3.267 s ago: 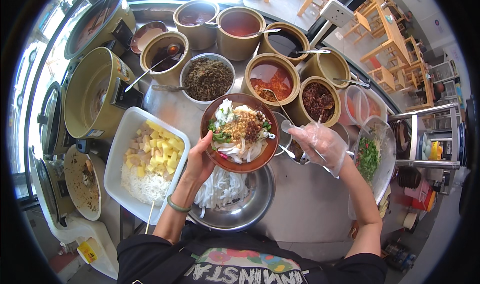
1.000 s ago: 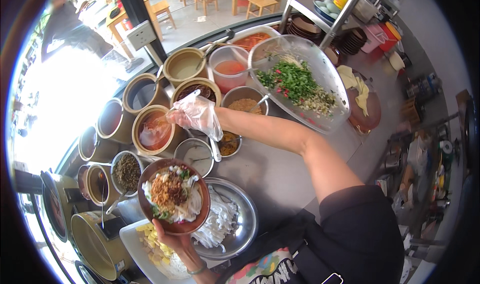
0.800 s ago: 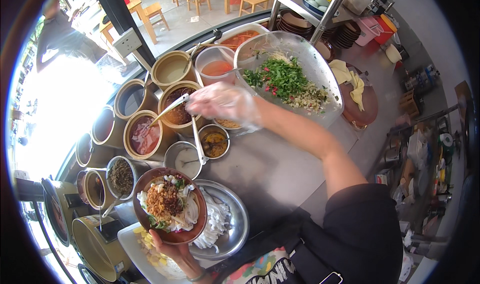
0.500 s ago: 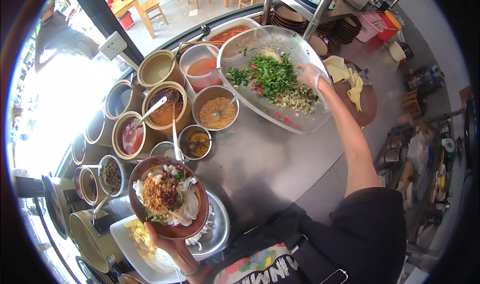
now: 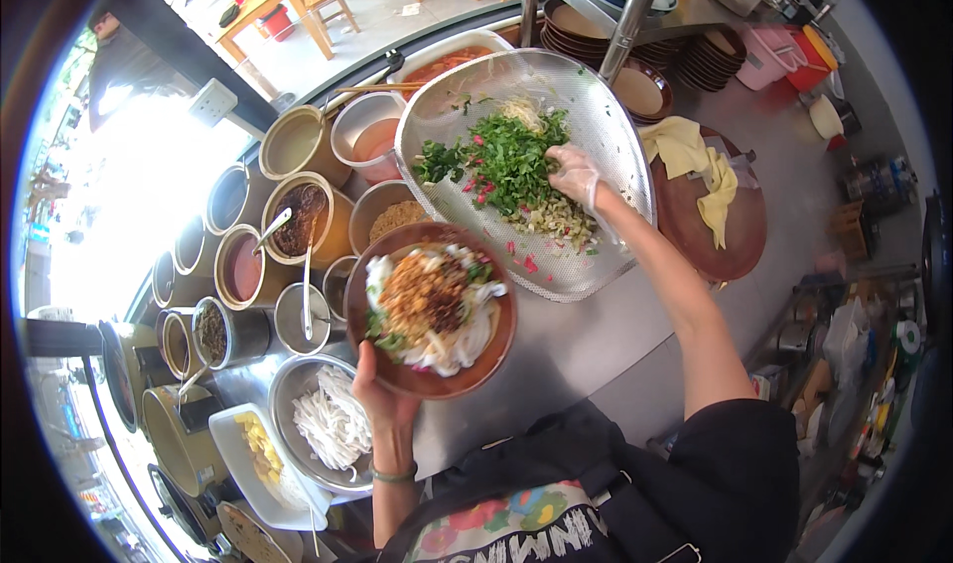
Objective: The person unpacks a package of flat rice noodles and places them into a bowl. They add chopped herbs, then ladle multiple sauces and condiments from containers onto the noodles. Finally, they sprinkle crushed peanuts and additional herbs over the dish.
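Note:
My left hand (image 5: 385, 392) holds a brown bowl (image 5: 504, 340) from below and the side, thumb at its rim. White noodles, crushed brown topping, dark chili and some greens (image 5: 433, 300) fill the bowl, which is slightly blurred. My right hand (image 5: 576, 173), in a clear plastic glove, reaches into a large perforated metal basket (image 5: 422, 116). Its fingers are drawn together at the edge of the chopped green herbs (image 5: 511, 161), with the tips partly hidden among them. Chopped pale pickles (image 5: 561, 217) and pink bits lie beside the herbs.
Several sauce pots stand at left, including a chili oil pot (image 5: 310, 220) and a red sauce pot (image 5: 241, 265). White noodles fill a metal bowl (image 5: 281, 394) near a white tray (image 5: 226, 434). Yellow cloth (image 5: 715, 206) lies on a round brown board (image 5: 740, 240). Stacked bowls (image 5: 576, 27) stand behind.
My left hand has brought the bowl right and up, closer to the basket, uncovering the metal noodle bowl. My right hand has moved left and slightly down onto the herbs.

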Motion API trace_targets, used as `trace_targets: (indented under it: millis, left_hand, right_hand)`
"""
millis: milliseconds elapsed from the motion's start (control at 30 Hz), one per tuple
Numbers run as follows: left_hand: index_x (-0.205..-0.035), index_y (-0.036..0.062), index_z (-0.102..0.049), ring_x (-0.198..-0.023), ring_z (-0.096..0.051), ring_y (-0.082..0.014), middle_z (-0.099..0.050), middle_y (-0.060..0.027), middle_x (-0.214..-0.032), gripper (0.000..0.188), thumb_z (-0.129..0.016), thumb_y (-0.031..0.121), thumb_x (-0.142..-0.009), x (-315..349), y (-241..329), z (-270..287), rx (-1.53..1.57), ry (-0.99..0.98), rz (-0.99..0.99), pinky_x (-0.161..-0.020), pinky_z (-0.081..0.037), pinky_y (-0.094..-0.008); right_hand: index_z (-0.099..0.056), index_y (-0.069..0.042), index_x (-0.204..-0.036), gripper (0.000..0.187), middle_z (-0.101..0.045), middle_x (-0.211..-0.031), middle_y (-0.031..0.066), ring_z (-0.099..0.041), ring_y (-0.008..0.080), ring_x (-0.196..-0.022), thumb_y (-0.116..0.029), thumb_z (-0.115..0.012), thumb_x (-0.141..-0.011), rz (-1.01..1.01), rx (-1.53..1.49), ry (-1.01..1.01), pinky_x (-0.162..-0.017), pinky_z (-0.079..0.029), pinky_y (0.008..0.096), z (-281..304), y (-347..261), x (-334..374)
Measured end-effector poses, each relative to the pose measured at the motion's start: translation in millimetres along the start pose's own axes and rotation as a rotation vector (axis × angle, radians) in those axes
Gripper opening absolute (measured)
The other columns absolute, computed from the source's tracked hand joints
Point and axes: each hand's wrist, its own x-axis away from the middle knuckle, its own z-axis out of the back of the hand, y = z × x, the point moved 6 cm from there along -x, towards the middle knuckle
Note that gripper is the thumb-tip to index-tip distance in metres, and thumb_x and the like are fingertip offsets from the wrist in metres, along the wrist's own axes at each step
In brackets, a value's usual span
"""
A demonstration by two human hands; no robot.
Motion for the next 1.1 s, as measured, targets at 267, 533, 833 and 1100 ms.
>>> trace_targets:
  millis: [267,533,833,1100]
  left_hand:
    - [-0.144,0.001,-0.032,-0.134,-0.037,-0.0336,-0.039,-0.0141,-0.147,0.06,-0.047,0.034,-0.096,-51,-69,-42,0.052,-0.02,0.152,-0.113,-0.025,-0.049]
    - [-0.144,0.0029,-0.033,-0.135,-0.036,-0.033,-0.039,-0.0129,-0.148,0.055,-0.043,0.032,-0.098,-82,-105,-79,0.158,-0.077,0.142,-0.114,-0.025,-0.0497]
    - [-0.142,0.0038,-0.037,-0.132,-0.04,-0.0305,-0.043,-0.0116,-0.145,0.052,-0.045,0.031,-0.098,-81,-107,-68,0.094,0.018,0.134,-0.112,-0.029,-0.0479]
    - [-0.142,0.0016,-0.035,-0.132,-0.041,-0.0302,-0.043,-0.0129,-0.144,0.052,-0.045,0.027,-0.098,-74,-82,-48,0.103,0.027,0.099,-0.112,-0.029,-0.047]
  right_hand:
    - [-0.06,-0.005,-0.113,0.033,-0.063,-0.076,0.0045,-0.054,0.0087,-0.06,-0.006,-0.067,-0.081,-0.124,-0.787,-0.074,-0.051,-0.045,0.0203,79,6,15]
    - [-0.062,-0.006,-0.104,0.017,-0.065,-0.084,0.004,-0.06,0.0101,-0.07,0.002,-0.059,-0.089,0.03,-1.262,0.094,-0.064,-0.05,0.0202,98,-98,80]
    - [-0.066,-0.005,-0.098,0.013,-0.068,-0.1,0.0067,-0.065,0.013,-0.09,-0.001,-0.066,-0.086,0.216,-1.125,0.206,-0.076,-0.057,0.0257,120,-71,75]
    - [-0.069,-0.006,-0.102,0.021,-0.069,-0.089,0.0095,-0.064,0.0169,-0.071,-0.017,-0.061,-0.086,0.063,-0.202,0.165,-0.063,-0.056,0.0262,66,13,-61]
